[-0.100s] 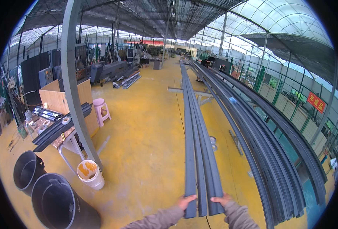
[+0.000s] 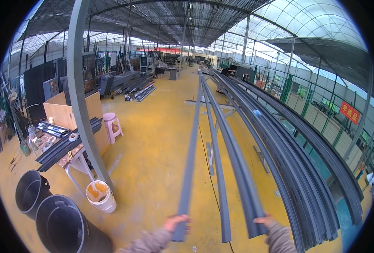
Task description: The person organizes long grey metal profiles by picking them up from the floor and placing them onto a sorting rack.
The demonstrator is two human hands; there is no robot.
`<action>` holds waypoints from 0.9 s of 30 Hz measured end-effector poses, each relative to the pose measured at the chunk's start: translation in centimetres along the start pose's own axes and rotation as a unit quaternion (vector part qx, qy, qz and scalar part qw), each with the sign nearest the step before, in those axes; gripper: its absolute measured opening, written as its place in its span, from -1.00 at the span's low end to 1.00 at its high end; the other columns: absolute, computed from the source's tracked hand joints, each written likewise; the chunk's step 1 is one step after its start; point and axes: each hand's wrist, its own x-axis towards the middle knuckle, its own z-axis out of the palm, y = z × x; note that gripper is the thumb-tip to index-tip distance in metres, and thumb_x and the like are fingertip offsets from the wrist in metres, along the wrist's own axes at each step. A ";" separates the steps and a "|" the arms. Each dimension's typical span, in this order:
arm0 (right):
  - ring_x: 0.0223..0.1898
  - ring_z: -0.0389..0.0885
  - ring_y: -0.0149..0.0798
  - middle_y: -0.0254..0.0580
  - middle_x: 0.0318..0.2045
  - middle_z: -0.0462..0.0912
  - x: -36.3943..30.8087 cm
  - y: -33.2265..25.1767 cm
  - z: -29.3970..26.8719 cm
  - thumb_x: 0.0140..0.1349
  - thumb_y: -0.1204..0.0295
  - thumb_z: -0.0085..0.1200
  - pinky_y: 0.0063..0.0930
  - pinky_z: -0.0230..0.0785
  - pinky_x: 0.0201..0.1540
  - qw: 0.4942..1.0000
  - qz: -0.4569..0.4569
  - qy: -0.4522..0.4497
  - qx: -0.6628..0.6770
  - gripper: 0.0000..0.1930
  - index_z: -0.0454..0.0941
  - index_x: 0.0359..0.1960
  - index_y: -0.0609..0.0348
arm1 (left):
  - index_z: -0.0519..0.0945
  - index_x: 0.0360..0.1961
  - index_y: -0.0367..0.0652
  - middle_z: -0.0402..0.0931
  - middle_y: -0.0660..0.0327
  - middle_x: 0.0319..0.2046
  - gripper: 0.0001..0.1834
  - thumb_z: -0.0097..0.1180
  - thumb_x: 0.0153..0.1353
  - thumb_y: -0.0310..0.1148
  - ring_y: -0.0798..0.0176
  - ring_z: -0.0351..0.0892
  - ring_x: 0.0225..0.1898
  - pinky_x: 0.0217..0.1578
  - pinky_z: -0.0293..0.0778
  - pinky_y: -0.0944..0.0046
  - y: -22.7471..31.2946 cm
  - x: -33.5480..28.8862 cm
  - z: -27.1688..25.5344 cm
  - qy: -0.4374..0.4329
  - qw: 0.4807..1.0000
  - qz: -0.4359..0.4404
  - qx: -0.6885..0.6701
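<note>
Three long dark grey profiles stretch away in front of me, spread apart at the near end. My left hand is closed round the near end of the left profile, its fingers slightly blurred. My right hand grips the right profile by its outer edge, thumb on top and the other fingers mostly hidden. Between them lies the middle profile, touched by neither hand. Toward the far end the three run close together, over a metal support bar.
A thick stack of long dark profiles runs along my right. Left stand two black bins, a paint-stained white bucket, a grey post, a cluttered worktable and a pink stool. A dark cord crosses the yellow floor.
My hands have moved apart, the left one leftward and the right one rightward. The outer profiles have gone with them, opening wide gaps on both sides of the middle profile.
</note>
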 end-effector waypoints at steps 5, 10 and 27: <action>-0.04 0.55 -0.21 -0.11 -0.10 0.63 0.6 -1.4 -0.6 -0.07 0.29 0.42 -0.37 0.34 0.12 0.999 -0.034 0.018 -0.033 -0.28 0.41 0.15 0.29 | 0.30 0.14 -0.41 0.51 -0.04 -0.04 -0.39 0.18 0.19 -0.22 -0.09 0.62 -0.17 -0.19 0.60 -0.11 5.6 -3.7 0.1 0.024 0.999 -0.011 0.026; -0.12 0.59 -0.27 -0.16 -0.15 0.63 0.3 0.2 -4.1 0.01 0.33 0.36 -0.44 0.43 -0.01 0.997 -0.054 0.049 -0.016 -0.40 0.45 0.09 0.31 | 0.28 0.12 -0.43 0.48 -0.12 -0.02 -0.40 0.16 0.22 -0.22 -0.14 0.59 -0.09 -0.19 0.61 -0.14 5.7 -3.3 2.5 0.021 0.998 0.033 0.046; -0.13 0.67 0.01 0.26 -0.03 0.56 -1.4 1.0 -3.1 0.10 0.13 0.19 -0.17 0.52 -0.09 0.983 -0.135 0.063 -0.112 -0.15 0.10 0.35 0.28 | 0.40 -0.03 -0.41 0.52 -0.01 -0.20 -0.46 0.25 0.17 -0.18 -0.02 0.65 -0.28 -0.30 0.62 0.05 -6.2 9.2 8.0 0.076 0.987 0.056 0.134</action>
